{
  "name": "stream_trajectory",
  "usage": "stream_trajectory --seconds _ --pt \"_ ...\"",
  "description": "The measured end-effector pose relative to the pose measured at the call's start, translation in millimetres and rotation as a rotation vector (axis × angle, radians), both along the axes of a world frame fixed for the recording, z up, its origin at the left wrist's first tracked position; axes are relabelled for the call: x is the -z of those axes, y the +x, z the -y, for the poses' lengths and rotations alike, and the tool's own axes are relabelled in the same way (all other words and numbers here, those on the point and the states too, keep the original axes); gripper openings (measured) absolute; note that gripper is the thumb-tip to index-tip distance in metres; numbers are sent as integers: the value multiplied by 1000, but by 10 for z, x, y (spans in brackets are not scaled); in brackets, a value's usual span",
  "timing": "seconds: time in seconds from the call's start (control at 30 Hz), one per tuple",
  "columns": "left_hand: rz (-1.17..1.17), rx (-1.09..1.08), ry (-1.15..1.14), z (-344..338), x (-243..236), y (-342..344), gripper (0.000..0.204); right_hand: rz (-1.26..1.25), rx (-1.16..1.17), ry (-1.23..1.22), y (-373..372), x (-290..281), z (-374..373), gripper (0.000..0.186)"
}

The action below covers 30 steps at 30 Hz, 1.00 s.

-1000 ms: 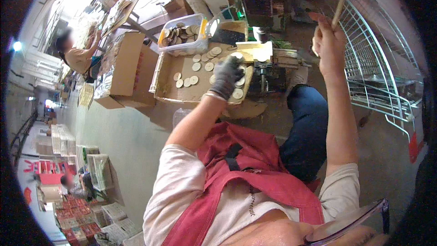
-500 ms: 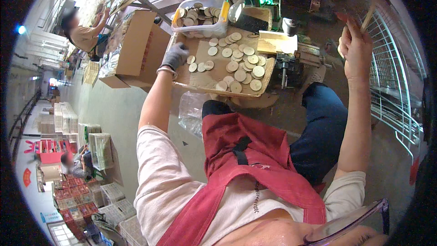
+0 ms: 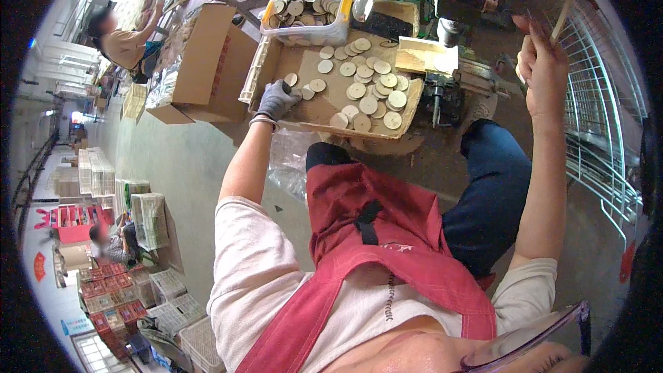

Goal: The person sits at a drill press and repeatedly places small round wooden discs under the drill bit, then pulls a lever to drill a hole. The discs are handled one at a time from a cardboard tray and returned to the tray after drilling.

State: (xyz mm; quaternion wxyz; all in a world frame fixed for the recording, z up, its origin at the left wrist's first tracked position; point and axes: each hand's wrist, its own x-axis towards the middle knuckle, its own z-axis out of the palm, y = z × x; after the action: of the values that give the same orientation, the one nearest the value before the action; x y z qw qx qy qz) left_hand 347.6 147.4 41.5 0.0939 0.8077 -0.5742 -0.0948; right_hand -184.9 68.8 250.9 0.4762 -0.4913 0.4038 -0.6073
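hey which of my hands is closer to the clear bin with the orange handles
Left. Your gloved left hand is on your side of the clear bin, at the tray's near left corner; your right hand is well off to the bin's right, at a wooden rod.

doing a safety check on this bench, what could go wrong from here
Loose discs near the front edge of the cardboard tray might get knocked off. The gloved left hand, close to a few discs, could nudge them out of place. The bare right hand, gripping a thin rod, might slip.
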Motion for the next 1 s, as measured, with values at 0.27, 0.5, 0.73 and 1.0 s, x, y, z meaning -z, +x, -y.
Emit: stream_trajectory --seconds 0.27,0.5,0.73,1.0 --pt "-965 -303 24 -27 -521 -205 29 -19 25 4 -80 6 -11 29" --pt "-88 113 -70 253 -111 -600 47 8 11 19 -23 41 17 28" --pt "-604 -15 134 134 -528 -406 28 16 27 26 -122 52 15 27" --pt "-293 173 -123 15 -1 -185 38 64 14 62 -122 66 14 27"
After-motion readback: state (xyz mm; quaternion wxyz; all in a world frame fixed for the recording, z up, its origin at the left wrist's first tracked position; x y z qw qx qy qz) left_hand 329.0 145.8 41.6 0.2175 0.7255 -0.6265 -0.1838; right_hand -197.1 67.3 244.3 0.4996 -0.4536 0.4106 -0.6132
